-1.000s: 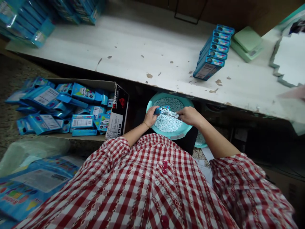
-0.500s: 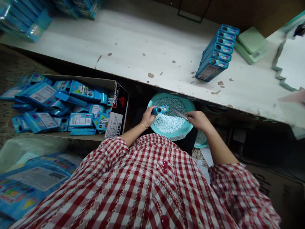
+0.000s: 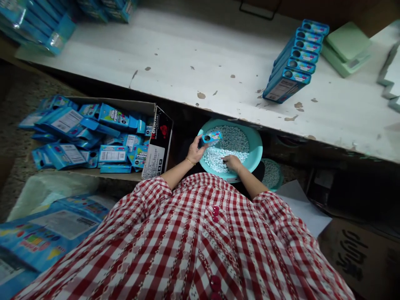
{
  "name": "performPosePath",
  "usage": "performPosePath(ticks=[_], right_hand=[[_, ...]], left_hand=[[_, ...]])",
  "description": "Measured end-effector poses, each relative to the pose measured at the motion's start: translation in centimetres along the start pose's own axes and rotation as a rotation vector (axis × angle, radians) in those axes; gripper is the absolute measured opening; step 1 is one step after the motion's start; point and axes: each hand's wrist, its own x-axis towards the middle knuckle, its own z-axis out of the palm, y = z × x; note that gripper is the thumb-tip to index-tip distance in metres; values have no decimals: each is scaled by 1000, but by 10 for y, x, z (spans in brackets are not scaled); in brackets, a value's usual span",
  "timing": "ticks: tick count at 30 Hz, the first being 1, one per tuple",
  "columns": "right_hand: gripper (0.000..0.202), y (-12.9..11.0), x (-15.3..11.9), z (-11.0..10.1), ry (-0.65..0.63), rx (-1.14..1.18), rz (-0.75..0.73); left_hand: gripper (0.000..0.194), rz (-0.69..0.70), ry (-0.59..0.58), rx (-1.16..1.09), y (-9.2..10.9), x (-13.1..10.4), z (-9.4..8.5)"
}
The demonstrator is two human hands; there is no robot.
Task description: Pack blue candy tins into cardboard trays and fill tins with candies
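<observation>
My left hand (image 3: 195,151) is closed around a small blue candy box (image 3: 212,138), held tilted over the left side of a turquoise basin (image 3: 256,151). Small pale candies (image 3: 233,139) fill the basin. My right hand (image 3: 233,163) is low over the front of the basin, its fingers closed on the handle of a metal scoop. Only a dark bit by the fingers shows of the scoop now; its blade is hidden by the hand or the candies.
On the left, a cardboard carton (image 3: 158,137) holds several flat blue boxes. A row of upright blue boxes (image 3: 287,85) stands on the white table (image 3: 175,62), beside a pale green scale (image 3: 348,48). A second basin (image 3: 278,181) is lower right.
My right hand has moved down and left, from the basin's right rim to its front among the candies. My left hand still holds the box, now tilted more. The camera view has shifted slightly.
</observation>
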Motion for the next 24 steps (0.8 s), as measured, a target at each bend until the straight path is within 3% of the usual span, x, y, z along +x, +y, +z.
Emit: performPosePath(ticks=[5,8,12,18,24], right_hand=[[40,11,-23,-21,42,207,-27],[38,12,-50,-48,105,400,-90],[35,2,-82,-90,146,446,-189],[30,-34,-95,-136,152,19,-108],[28,-79,-90,-156,70,-359,-5]], left_hand=[[43,9,33,-70,-1,4,-2],[42,13,28,-19,2,5,-3],[40,49,-42,45,8,4,0],[38,131,-131,70,17,1,9],[40,194,-191,113,19,1,13]])
